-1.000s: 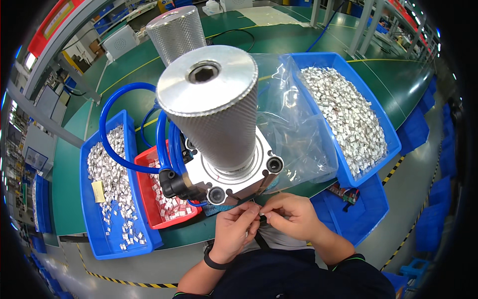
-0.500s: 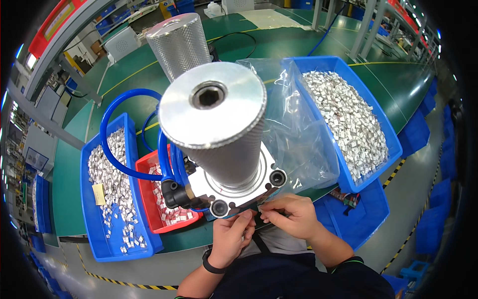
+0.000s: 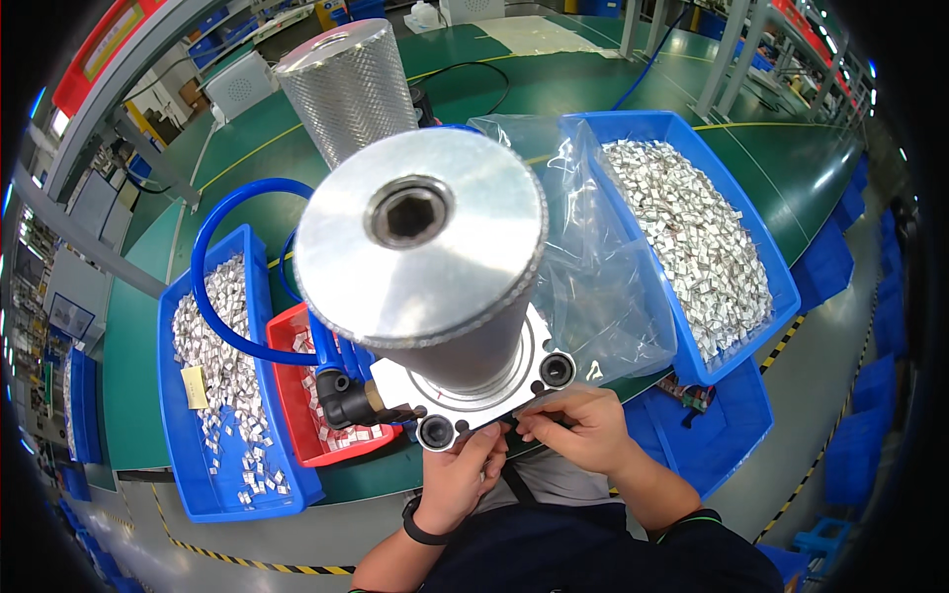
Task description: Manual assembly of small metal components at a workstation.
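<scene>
Below the front edge of a pneumatic press with a tall knurled metal cylinder (image 3: pixel 420 257), both my hands are close together. Fingers of my left hand (image 3: pixel 460 481) are closed in a pinch under the front bolt of the silver plate (image 3: pixel 474 395). A short way to its right, my right hand (image 3: pixel 583 432) also pinches, its thumb and fingertips at the plate's edge. Whatever lies between the fingertips is too small or hidden by the plate. A black elbow fitting (image 3: pixel 346 397) with blue air hoses (image 3: pixel 203 267) joins the plate's left side.
Small white parts fill a blue bin (image 3: pixel 682 237) at right and partly fill another blue bin (image 3: pixel 247 385) at left. Beside the press stands a red bin (image 3: pixel 321 450) of similar parts. A clear plastic bag (image 3: pixel 608 306) lies right; a second knurled cylinder (image 3: pixel 351 94) stands behind.
The knurled cylinder and its plate look larger and lower in the picture, having come up nearer the camera with the hose fitting. My hands stay nearly in place, still pinching.
</scene>
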`<state>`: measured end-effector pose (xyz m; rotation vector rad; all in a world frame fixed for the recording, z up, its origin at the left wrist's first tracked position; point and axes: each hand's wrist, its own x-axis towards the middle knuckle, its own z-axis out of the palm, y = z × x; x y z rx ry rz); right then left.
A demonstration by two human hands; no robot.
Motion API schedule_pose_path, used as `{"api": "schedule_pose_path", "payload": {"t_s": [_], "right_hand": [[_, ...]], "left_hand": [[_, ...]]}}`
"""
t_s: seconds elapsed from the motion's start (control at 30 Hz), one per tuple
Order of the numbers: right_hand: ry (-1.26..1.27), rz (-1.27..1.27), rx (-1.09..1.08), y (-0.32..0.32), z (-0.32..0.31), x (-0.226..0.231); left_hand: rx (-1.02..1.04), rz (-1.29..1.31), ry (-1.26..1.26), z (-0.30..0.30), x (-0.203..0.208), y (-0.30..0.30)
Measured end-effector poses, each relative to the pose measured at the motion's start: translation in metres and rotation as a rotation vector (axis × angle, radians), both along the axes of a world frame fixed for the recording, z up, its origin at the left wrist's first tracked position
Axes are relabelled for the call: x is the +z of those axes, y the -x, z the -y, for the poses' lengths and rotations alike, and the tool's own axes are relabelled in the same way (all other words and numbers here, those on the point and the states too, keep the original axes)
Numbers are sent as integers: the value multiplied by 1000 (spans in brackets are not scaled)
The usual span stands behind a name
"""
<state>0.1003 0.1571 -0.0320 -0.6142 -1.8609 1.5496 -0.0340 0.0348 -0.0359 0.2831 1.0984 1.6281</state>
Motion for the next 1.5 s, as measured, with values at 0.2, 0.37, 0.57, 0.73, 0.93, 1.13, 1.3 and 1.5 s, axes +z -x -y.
{"api": "schedule_pose_path", "payload": {"t_s": [0.2, 0.37, 0.57, 0.73, 0.93, 1.13, 1.3, 1.5], "right_hand": [[-68, -1, 78, -2, -3, 3], [-53, 5, 78, -2, -1, 3], [-27, -24, 51, -4, 7, 6], [32, -72, 120, -13, 17, 7], [45, -92, 167, -14, 23, 2], [-108, -56, 113, -27, 24, 20], [-289, 269, -545, -118, -11, 97], [-538, 154, 42, -91, 14, 91]], "left_hand": [[3, -6, 5, -1, 1, -2], [11, 5, 12, 2, 0, -3], [-8, -13, -6, 6, 2, -3], [-42, 56, -22, 8, 8, -4], [8, 3, -70, 7, 2, -7], [-16, -64, -8, 8, 14, -12], [-92, -32, -24, 12, 41, -34], [-213, 0, -19, -10, 52, -69]]}}
